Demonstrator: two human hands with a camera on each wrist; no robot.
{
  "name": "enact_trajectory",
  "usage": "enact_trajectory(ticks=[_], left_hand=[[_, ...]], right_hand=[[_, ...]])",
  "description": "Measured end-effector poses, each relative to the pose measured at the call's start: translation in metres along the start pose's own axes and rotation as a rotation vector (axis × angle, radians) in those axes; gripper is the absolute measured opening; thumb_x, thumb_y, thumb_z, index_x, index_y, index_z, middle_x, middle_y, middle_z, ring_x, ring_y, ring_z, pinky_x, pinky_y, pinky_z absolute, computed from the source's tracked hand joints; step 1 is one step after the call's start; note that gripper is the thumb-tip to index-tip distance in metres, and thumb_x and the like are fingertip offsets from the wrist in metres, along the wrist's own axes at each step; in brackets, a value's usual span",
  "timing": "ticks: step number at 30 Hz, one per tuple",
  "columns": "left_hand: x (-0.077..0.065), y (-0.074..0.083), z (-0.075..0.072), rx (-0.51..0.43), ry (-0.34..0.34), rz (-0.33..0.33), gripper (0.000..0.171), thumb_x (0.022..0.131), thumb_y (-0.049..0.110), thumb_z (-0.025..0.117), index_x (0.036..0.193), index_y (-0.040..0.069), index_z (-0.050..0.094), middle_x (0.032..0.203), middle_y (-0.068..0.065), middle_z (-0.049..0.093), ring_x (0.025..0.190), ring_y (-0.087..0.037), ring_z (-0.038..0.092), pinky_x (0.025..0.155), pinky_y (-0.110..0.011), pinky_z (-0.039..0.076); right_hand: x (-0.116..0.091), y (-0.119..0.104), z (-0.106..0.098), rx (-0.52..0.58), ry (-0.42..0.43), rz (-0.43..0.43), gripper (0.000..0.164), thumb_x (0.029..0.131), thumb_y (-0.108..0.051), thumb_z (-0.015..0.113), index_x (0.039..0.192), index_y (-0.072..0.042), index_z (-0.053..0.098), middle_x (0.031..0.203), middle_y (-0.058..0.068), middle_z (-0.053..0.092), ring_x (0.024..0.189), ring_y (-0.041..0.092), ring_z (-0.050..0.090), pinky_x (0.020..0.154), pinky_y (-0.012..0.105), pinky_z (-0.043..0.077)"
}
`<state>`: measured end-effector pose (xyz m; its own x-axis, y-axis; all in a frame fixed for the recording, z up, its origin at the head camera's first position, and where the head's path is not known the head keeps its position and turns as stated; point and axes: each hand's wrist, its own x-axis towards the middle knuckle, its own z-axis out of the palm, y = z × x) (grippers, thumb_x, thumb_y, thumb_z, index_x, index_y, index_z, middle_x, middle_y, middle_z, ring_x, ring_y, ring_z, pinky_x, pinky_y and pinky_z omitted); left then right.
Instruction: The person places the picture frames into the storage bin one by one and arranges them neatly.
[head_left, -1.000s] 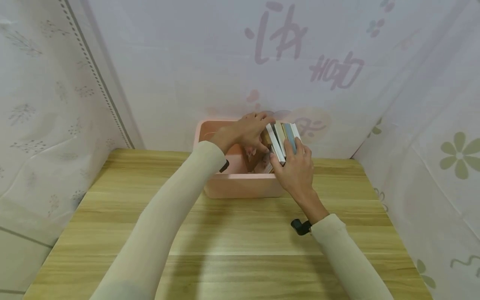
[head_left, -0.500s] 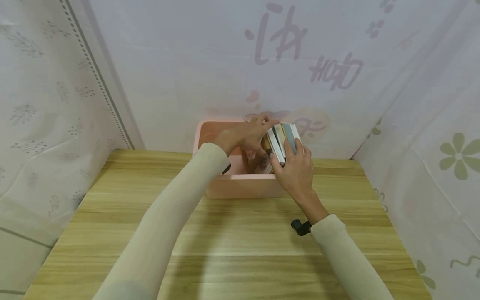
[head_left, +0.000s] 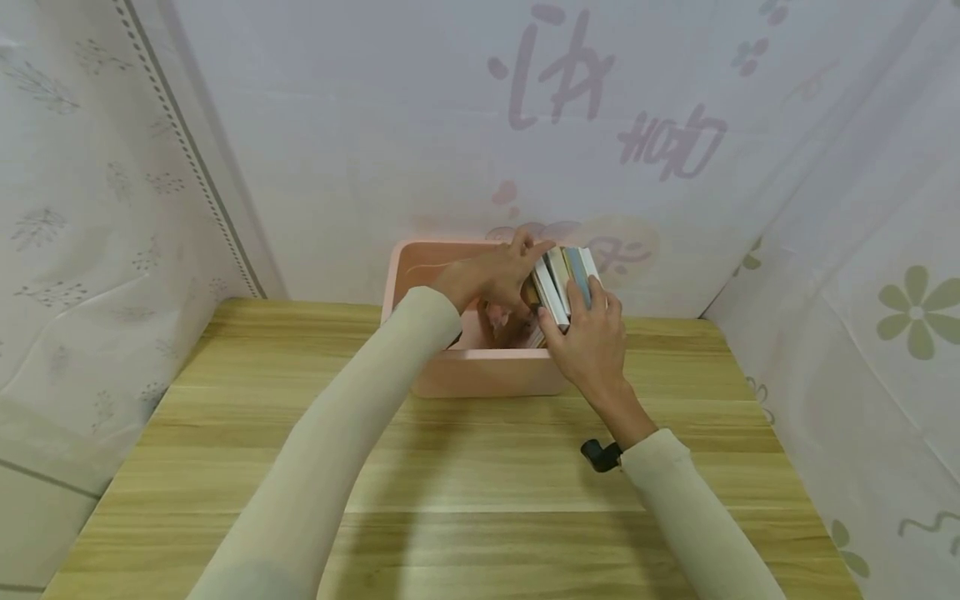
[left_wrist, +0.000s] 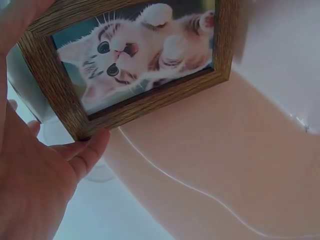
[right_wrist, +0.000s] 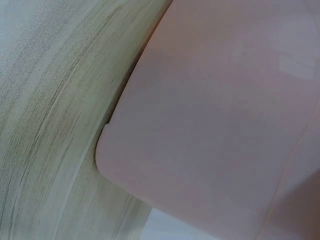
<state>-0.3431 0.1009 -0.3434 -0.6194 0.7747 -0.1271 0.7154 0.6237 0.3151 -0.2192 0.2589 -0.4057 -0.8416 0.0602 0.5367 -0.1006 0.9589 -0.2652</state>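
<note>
My left hand [head_left: 491,273] reaches into the pink plastic bin [head_left: 491,373] and holds a wooden picture frame [left_wrist: 160,97] with a kitten photo. In the left wrist view, fingertips [left_wrist: 95,150] press on the lower left corner of this frame, which is tilted against the bin's inner wall. My right hand [head_left: 596,342] grips a row of thin, book-like things [head_left: 577,279], with white, cream and blue edges, at the bin's right end. Its thumb lies along the white one on the left, and its fingers reach over the others. The right wrist view misses the right hand.
The bin stands at the back of a wood-grain table [head_left: 480,483], close to a printed cloth backdrop [head_left: 337,167]. Similar cloth [head_left: 847,250] hangs along the right side. A black wrist device [head_left: 600,456] sits at my right wrist.
My left hand has shifted slightly to the right, closer to the row of book-like things. The right hand and the bin have stayed in place.
</note>
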Motion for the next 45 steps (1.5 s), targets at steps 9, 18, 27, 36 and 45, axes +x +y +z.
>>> enact_trajectory(ticks=[9, 18, 27, 36, 45], left_hand=[[-0.001, 0.002, 0.002, -0.042, -0.020, -0.033, 0.120, 0.080, 0.033, 0.083, 0.159, 0.026, -0.008, 0.156, -0.010, 0.004, 0.129, -0.031, 0.040, 0.083, -0.036, 0.052], [0.001, -0.005, 0.016, -0.065, 0.000, -0.036, 0.126, 0.075, 0.036, 0.087, 0.158, 0.021, -0.007, 0.157, -0.013, 0.004, 0.139, -0.032, 0.027, 0.106, -0.041, 0.043], [0.003, -0.009, 0.021, -0.092, 0.018, -0.035, 0.133, 0.073, 0.036, 0.088, 0.157, 0.017, -0.013, 0.156, -0.016, 0.006, 0.141, -0.034, 0.027, 0.111, -0.042, 0.038], [-0.001, -0.010, 0.014, -0.195, -0.028, -0.055, 0.131, 0.075, 0.031, 0.087, 0.157, 0.020, -0.015, 0.155, -0.014, 0.004, 0.135, -0.032, 0.034, 0.105, -0.040, 0.044], [-0.005, -0.015, 0.004, -0.248, -0.064, -0.050, 0.124, 0.079, 0.024, 0.084, 0.157, 0.022, -0.012, 0.159, -0.014, -0.002, 0.130, -0.030, 0.039, 0.101, -0.039, 0.047]], right_hand=[[0.000, 0.001, 0.000, 0.007, 0.018, 0.005, 0.064, 0.093, -0.052, 0.052, 0.139, -0.006, 0.054, 0.142, 0.029, 0.047, 0.119, 0.053, 0.049, 0.083, 0.067, 0.050], [-0.001, 0.001, 0.002, 0.000, 0.022, 0.002, 0.063, 0.092, -0.050, 0.054, 0.136, -0.006, 0.055, 0.141, 0.028, 0.048, 0.118, 0.053, 0.049, 0.080, 0.067, 0.051], [-0.001, 0.000, 0.002, 0.009, 0.028, -0.009, 0.062, 0.092, -0.049, 0.055, 0.136, -0.006, 0.056, 0.141, 0.029, 0.048, 0.118, 0.053, 0.049, 0.084, 0.067, 0.050], [0.001, 0.000, 0.002, 0.008, 0.019, 0.000, 0.062, 0.092, -0.049, 0.056, 0.137, -0.007, 0.056, 0.142, 0.029, 0.048, 0.119, 0.053, 0.049, 0.084, 0.067, 0.049], [0.000, -0.001, 0.002, 0.004, 0.016, 0.002, 0.062, 0.092, -0.050, 0.055, 0.136, -0.006, 0.056, 0.142, 0.029, 0.048, 0.120, 0.052, 0.049, 0.084, 0.067, 0.049]])
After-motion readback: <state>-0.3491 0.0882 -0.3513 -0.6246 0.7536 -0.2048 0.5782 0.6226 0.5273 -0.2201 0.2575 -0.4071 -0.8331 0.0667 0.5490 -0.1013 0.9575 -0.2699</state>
